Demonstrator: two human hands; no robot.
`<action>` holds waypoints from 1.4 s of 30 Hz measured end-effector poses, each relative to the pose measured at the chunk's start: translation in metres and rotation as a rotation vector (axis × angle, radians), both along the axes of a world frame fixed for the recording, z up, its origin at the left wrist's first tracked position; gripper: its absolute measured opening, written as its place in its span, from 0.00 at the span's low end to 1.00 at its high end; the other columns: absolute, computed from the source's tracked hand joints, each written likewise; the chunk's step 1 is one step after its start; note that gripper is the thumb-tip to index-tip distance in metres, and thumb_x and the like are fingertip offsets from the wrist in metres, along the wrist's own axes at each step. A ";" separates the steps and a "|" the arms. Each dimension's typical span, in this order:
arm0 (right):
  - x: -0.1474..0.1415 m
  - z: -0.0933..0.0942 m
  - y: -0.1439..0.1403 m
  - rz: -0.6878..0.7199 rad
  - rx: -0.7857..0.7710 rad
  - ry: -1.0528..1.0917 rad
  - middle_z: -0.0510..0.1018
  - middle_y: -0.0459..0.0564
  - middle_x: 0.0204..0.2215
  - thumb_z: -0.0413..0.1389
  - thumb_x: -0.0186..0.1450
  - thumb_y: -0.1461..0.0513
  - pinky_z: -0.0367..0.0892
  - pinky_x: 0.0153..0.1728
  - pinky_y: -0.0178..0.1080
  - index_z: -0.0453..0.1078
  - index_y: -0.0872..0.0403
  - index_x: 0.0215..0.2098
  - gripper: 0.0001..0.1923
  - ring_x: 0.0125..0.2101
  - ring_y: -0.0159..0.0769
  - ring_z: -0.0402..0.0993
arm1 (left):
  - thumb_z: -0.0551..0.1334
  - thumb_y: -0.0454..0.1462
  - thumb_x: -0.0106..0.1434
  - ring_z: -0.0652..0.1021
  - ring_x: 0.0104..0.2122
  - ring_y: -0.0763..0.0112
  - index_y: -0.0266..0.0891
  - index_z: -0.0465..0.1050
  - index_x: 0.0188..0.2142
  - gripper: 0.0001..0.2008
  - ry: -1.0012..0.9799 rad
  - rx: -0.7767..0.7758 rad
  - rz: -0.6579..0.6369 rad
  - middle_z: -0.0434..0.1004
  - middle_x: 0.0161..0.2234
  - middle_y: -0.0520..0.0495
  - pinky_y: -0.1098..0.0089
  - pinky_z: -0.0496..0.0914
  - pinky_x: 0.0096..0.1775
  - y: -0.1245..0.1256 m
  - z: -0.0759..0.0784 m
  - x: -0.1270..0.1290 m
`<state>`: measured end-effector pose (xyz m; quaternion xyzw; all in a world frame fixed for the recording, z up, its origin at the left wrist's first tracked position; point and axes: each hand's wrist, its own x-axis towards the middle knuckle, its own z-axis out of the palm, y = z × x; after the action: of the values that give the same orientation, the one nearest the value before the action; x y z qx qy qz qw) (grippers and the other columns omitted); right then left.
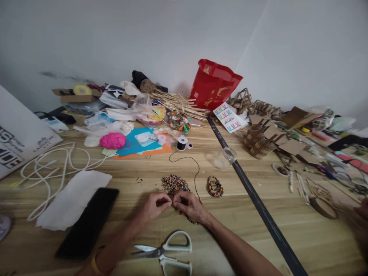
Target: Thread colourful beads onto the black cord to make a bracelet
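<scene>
The fingertips of the left hand [153, 206] and right hand [189, 206] cover whatever sits in their grip. The scissors [166, 253] are cut off by the bottom edge. A blurred hand [362, 214] exits the lower right. The printed board [20, 147] is cropped at the left edge.

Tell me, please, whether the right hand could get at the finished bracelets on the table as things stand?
Probably yes. The bracelets lie on bare wood just beyond the right hand, with only the thin black cord running between them. However, its fingers are pinched on the beadwork together with the left hand.
</scene>
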<state>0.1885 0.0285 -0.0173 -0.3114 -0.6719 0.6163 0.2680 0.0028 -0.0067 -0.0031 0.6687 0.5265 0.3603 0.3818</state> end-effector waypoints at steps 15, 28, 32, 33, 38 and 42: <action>0.000 0.001 0.000 -0.004 -0.039 -0.005 0.65 0.41 0.20 0.58 0.60 0.54 0.60 0.17 0.27 0.66 0.57 0.28 0.14 0.18 0.24 0.60 | 0.63 0.33 0.51 0.77 0.27 0.69 0.35 0.78 0.27 0.05 -0.216 -0.172 0.029 0.80 0.26 0.47 0.73 0.69 0.31 0.003 -0.016 -0.002; 0.001 0.003 0.000 0.012 -0.003 -0.019 0.66 0.41 0.20 0.57 0.61 0.57 0.58 0.19 0.26 0.66 0.57 0.28 0.10 0.19 0.24 0.60 | 0.63 0.33 0.50 0.77 0.27 0.69 0.35 0.76 0.26 0.03 -0.237 -0.203 0.032 0.79 0.25 0.49 0.72 0.70 0.32 0.004 -0.016 -0.001; 0.001 0.001 0.000 0.011 -0.001 -0.017 0.66 0.41 0.20 0.57 0.61 0.58 0.58 0.19 0.27 0.66 0.57 0.29 0.10 0.19 0.24 0.60 | 0.63 0.33 0.49 0.76 0.26 0.69 0.35 0.75 0.25 0.03 -0.238 -0.183 0.025 0.78 0.24 0.48 0.72 0.70 0.31 0.004 -0.017 -0.001; 0.001 0.000 0.000 0.010 0.000 -0.018 0.66 0.41 0.20 0.57 0.61 0.58 0.58 0.19 0.27 0.66 0.57 0.29 0.10 0.19 0.24 0.60 | 0.63 0.33 0.49 0.76 0.26 0.69 0.35 0.76 0.25 0.03 -0.238 -0.179 0.025 0.78 0.24 0.48 0.72 0.70 0.31 0.004 -0.018 -0.001; 0.001 -0.003 0.001 0.007 0.018 -0.021 0.66 0.41 0.20 0.57 0.61 0.58 0.58 0.20 0.27 0.67 0.57 0.29 0.10 0.19 0.24 0.60 | 0.63 0.33 0.50 0.76 0.26 0.69 0.35 0.76 0.26 0.03 -0.230 -0.181 0.019 0.78 0.25 0.48 0.72 0.69 0.31 0.004 -0.021 -0.002; 0.002 -0.003 0.001 0.010 0.031 -0.028 0.66 0.41 0.20 0.56 0.62 0.59 0.57 0.21 0.27 0.67 0.57 0.29 0.09 0.20 0.24 0.60 | 0.63 0.33 0.50 0.75 0.26 0.70 0.35 0.75 0.26 0.03 -0.223 -0.162 0.016 0.77 0.24 0.48 0.73 0.69 0.30 0.004 -0.023 -0.002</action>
<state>0.1906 0.0294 -0.0207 -0.3124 -0.6865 0.6029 0.2602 0.0011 -0.0024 -0.0259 0.5875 0.5134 0.3916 0.4878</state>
